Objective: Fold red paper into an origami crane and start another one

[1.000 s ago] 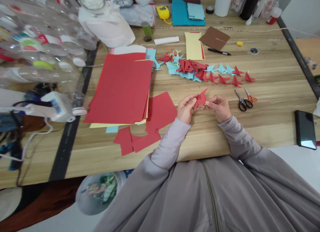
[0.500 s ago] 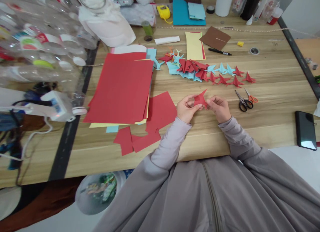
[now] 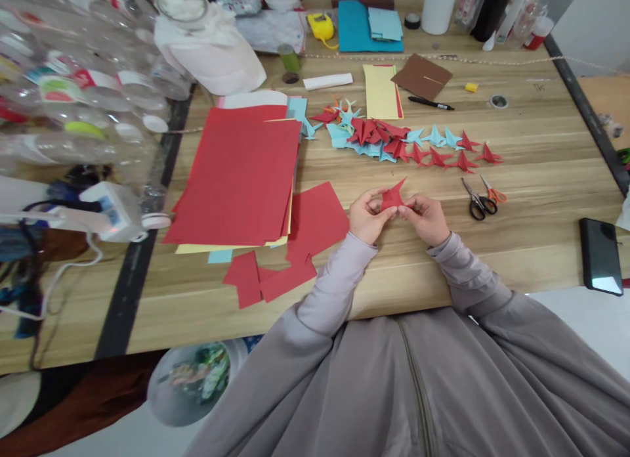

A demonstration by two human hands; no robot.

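Above the table's front edge, a small piece of folded red paper (image 3: 392,197) is held between my two hands, one pointed corner sticking up to the right. My left hand (image 3: 367,217) pinches its left side, with the thumb along the lower edge. My right hand (image 3: 427,218) grips the lower right edge, its thumb close to the left thumb. Beyond the hands lie several folded paper cranes, red ones (image 3: 438,157) and light blue ones (image 3: 435,136). Black-handled scissors (image 3: 477,199) and orange-handled scissors (image 3: 493,190) rest to the right.
A stack of coloured paper topped with red sheets (image 3: 236,174) lies at left, with red scraps (image 3: 285,280) below it. Plastic bottles (image 3: 88,83) crowd the far left. A phone (image 3: 601,257) lies at the right edge. A black pen (image 3: 431,103) and brown paper (image 3: 422,77) lie farther back.
My right hand has shifted slightly left and down along the red paper, bringing its thumb nearer the left thumb. The left hand stays almost in place.
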